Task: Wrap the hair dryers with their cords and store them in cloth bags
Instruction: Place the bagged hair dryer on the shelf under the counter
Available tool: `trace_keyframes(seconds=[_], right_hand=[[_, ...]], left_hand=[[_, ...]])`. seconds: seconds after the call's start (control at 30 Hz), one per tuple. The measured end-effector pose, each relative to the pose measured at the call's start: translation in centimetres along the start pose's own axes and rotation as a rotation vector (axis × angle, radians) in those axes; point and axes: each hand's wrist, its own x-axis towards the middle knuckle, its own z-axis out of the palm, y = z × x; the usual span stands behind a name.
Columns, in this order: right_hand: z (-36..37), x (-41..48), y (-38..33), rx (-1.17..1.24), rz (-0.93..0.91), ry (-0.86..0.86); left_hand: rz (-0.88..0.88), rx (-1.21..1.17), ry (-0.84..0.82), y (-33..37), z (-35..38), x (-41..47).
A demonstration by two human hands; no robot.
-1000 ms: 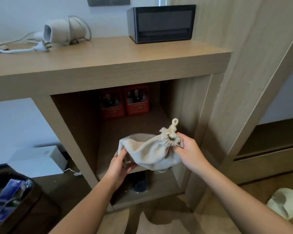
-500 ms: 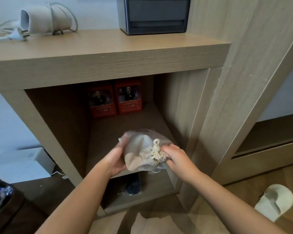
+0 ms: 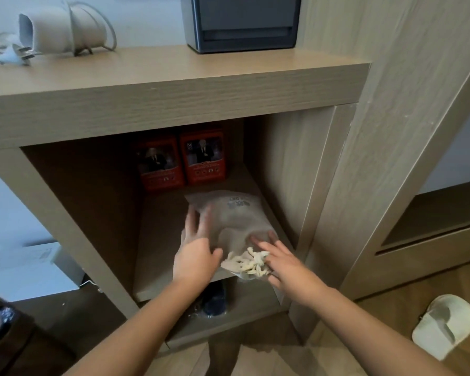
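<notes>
Right, the cloth bag [image 3: 236, 221] is lying on the middle shelf [image 3: 158, 240] of the wooden cabinet [image 3: 174, 88], toward the right side of that compartment, with its gathered drawstring neck [image 3: 248, 264] pointing at the front edge and hanging slightly over it. Faint printed lettering is showing on the far end of the bag; too blurred to read.

Left hand [image 3: 194, 256] is resting flat on the bag's left side — fingers spread and extended, not gripping anything. Right hand [image 3: 280, 263] is sitting just beside the bunched neck, fingers loosely splayed and touching the cord tassels; it is not closing on them as far as I can tell.

Behind the bag, two red boxes [image 3: 182, 161] are standing upright side by side against the back wall, apart from the bag.

On the cabinet top, a second hair dryer [image 3: 57, 31] is lying on its side at the left with its cord looped around the body and the plug [image 3: 14, 54] trailing beside it. A dark box-shaped unit [image 3: 242, 23] is sitting further right on the same top.

A white slipper [image 3: 442, 324] is lying on the floor at lower right — well away from the cabinet.
</notes>
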Motion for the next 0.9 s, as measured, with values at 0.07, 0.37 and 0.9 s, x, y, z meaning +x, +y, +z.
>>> trace_keyframes(seconds=[0.07, 0.37, 0.9], right_hand=[[0.4, -0.1, -0.2, -0.011, -0.024, -0.013], [0.0, -1.3, 0.9, 0.071, 0.006, -0.094], [1.5, 1.3, 1.7, -0.004, 0.232, 0.052]], left_hand=[[0.179, 0.278, -0.099, -0.2, 0.5, -1.3], [0.171, 0.411, -0.428, -2.3, 2.9, 2.7], [0.209, 0.326, -0.408, 0.4, 4.6, 1.9]])
